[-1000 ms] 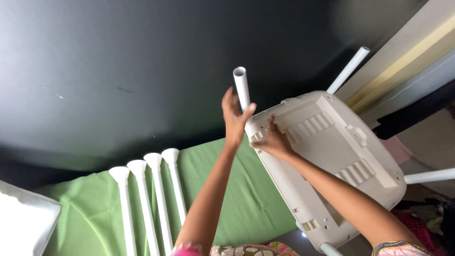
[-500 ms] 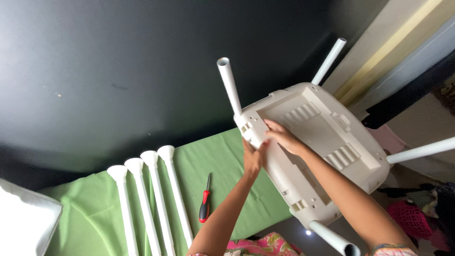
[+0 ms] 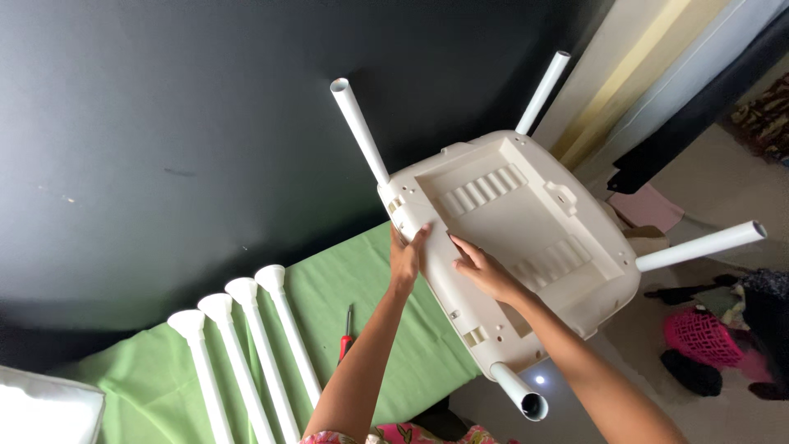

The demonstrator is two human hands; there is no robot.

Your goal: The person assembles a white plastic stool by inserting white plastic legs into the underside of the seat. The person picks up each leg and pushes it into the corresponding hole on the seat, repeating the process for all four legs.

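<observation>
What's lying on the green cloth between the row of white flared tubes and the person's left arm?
In the head view, a red-handled screwdriver lies on the green cloth, between the white flared tubes and the left arm, whose left hand grips the upturned seat base.

A home room — clothes strewn on the floor, green cloth spread out.

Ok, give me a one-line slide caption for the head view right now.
Both hands, left hand and right hand, steady an upturned white plastic base with four tube legs above a green cloth.
</observation>
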